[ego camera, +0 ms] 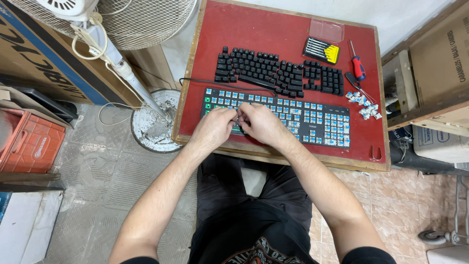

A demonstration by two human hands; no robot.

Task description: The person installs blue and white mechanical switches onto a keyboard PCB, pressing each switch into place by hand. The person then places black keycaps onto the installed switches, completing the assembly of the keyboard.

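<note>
keyboard (312,120), keycaps (273,72), screwdriver (357,62), loose switches (364,105)

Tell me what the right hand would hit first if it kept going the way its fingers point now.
The right hand points leftward, toward the left hand, above the keyboard with its switches bare. It would probably meet the left hand's fingertips first; they look nearly touching already.

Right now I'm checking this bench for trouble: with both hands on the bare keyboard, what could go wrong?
The loose pile of blue switches lies by the table right edge, so a nudge might scatter them to the floor. The left hand and right hand pinch together over the keyboard; a slip could bend a switch. The removed keycaps lie loose and could get jumbled.
</note>
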